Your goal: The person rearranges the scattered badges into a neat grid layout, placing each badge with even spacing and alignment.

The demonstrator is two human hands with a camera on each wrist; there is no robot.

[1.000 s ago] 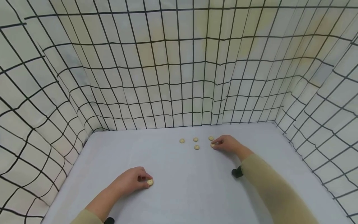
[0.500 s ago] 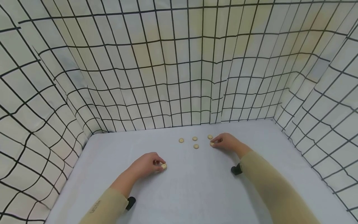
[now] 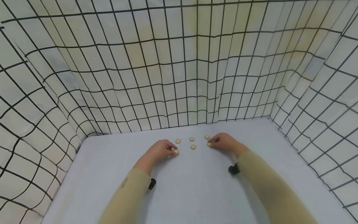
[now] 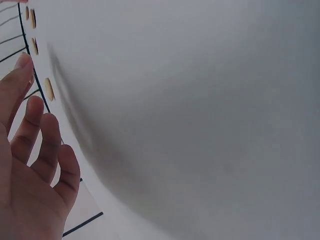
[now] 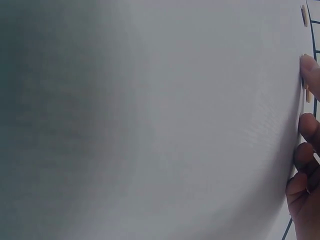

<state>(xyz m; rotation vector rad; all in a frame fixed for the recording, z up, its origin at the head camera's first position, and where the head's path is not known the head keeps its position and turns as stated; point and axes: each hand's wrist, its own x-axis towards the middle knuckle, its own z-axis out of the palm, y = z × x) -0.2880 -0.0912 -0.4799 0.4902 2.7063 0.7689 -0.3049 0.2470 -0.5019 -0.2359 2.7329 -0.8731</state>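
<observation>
In the head view my left hand (image 3: 160, 151) pinches a small round tan button-like disc (image 3: 176, 151) between thumb and fingertips, low over the white table. My right hand (image 3: 223, 142) has its thumb and fingertip on another such disc (image 3: 208, 144), at the right end of the group. A back row of three matching discs lies between the hands: left (image 3: 178, 141), middle (image 3: 191, 139) and right (image 3: 207, 137). One more disc (image 3: 193, 147) lies in front of the middle one. The left wrist view shows my left hand's loosely bent other fingers (image 4: 49, 145); my right hand (image 5: 306, 187) is partly cut off.
A white table (image 3: 179, 193) spreads under both hands. Pale walls with a black grid (image 3: 156, 77) enclose it at the back and both sides. A black wrist camera (image 3: 234, 169) sits under the right sleeve (image 3: 268, 183), another (image 3: 152, 184) under the left sleeve (image 3: 126, 196).
My left hand has carried its disc forward and to the right, up to the group's left end. My right hand keeps its place at its disc. The head view has shifted slightly.
</observation>
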